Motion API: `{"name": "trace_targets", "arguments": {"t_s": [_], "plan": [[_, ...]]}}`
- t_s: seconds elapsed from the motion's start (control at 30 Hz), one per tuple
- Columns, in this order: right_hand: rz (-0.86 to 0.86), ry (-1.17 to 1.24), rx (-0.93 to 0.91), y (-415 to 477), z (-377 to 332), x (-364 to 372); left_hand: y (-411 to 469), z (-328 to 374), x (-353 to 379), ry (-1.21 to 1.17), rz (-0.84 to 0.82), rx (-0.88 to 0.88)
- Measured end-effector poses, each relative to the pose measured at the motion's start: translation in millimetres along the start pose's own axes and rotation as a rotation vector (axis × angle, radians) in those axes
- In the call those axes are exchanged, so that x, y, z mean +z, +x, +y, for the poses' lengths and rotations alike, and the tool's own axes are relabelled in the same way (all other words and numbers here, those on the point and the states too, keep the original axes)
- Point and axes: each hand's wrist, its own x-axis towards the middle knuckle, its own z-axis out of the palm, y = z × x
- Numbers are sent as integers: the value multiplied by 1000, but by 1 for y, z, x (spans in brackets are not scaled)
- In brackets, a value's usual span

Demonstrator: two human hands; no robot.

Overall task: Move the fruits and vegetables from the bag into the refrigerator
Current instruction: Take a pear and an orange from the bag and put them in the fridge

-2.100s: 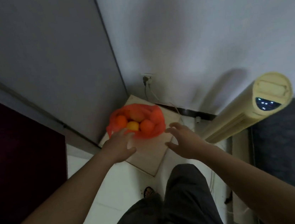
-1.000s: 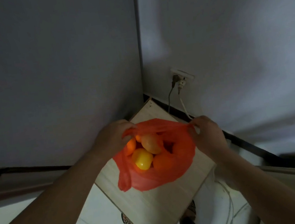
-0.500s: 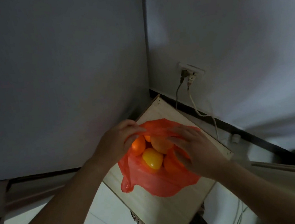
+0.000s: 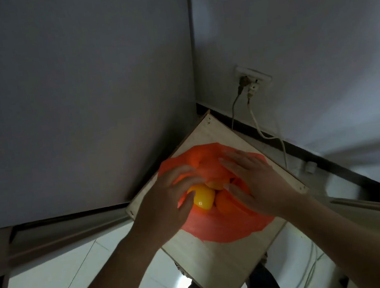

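The yellow fruit (image 4: 204, 198) lies in the open mouth of the orange plastic bag (image 4: 230, 229), near the middle of the wooden tabletop (image 4: 213, 267). My left hand (image 4: 167, 201) is curled round it: my thumb lies against the side nearest the tabletop's left corner, and my fingers arch over its far side, where they also touch the bag's film. An orange fruit (image 4: 224, 205) sits just beside the yellow one, toward the tabletop's right corner, and touches it. A second orange-coloured piece shows just behind the pair, mostly under the plastic.

My right hand (image 4: 258, 183) lies flat on the bag toward the tabletop's right corner. Its fingers are straight and spread, pressing the film down. Its thumb reaches in beside the orange fruit. The hand grips nothing.

The bag spreads over most of the tabletop's far half. The near corner is bare wood. Beyond the tabletop's far corner, a wall socket (image 4: 254, 79) holds two plugs, and their cables (image 4: 257, 126) hang down behind the tabletop's right edge.
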Motion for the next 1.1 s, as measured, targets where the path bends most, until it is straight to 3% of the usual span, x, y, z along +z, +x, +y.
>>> {"name": "trace_targets", "arguments": {"t_s": [0.13, 0.33, 0.47, 0.57, 0.77, 0.97, 1.1], "plan": [[137, 33, -72, -23, -11, 4, -11, 13, 12, -1, 0, 62], [-74, 33, 9, -34, -3, 18, -17, -24, 29, 155, -151, 138], [-115, 66, 41, -19, 7, 21, -6, -48, 31, 303, -279, 239], [-107, 93, 49, 0, 15, 21, 11, -63, 28, 428, -322, 186], [-117, 104, 106, 33, 31, 18, 37, -81, 23, 453, -358, 98], [-143, 104, 158, 44, 38, 33, 43, -91, 30, 327, -365, -24], [-72, 210, 187, 40, 33, 25, 39, -94, 32, 275, -328, -73]]}}
